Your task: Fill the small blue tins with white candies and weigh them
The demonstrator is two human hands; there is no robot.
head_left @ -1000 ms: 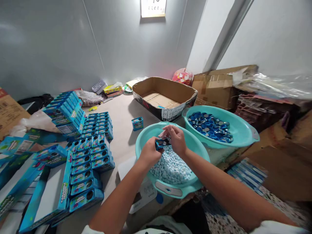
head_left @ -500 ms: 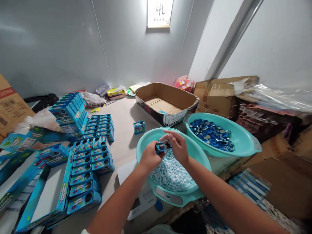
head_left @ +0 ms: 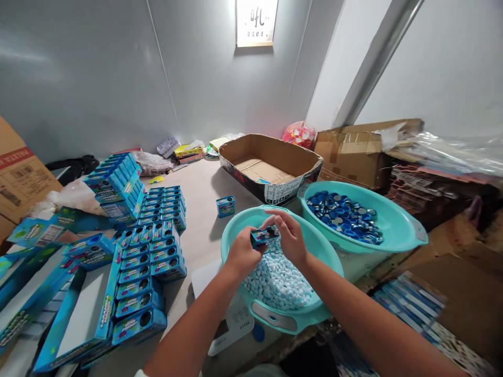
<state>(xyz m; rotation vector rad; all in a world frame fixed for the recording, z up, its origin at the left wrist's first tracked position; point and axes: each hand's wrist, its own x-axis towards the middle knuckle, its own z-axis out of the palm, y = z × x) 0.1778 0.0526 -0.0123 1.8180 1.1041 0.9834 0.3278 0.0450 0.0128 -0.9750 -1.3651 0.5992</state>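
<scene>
Small blue tin (head_left: 262, 236) held in both hands over the basin of white candies (head_left: 277, 283).
Left hand (head_left: 241, 254) and right hand (head_left: 290, 235) fingers pinching it; basin of caps (head_left: 396, 220) at 2 o'clock.

The single view came from a camera worn on the person's head, looking forward and down across the table (head_left: 204, 183) toward the far wall (head_left: 118, 78). It sat close above the forearms (they entered from the bottom edge), with the basin (head_left: 236, 230) at frame centre and boxes at left.
</scene>
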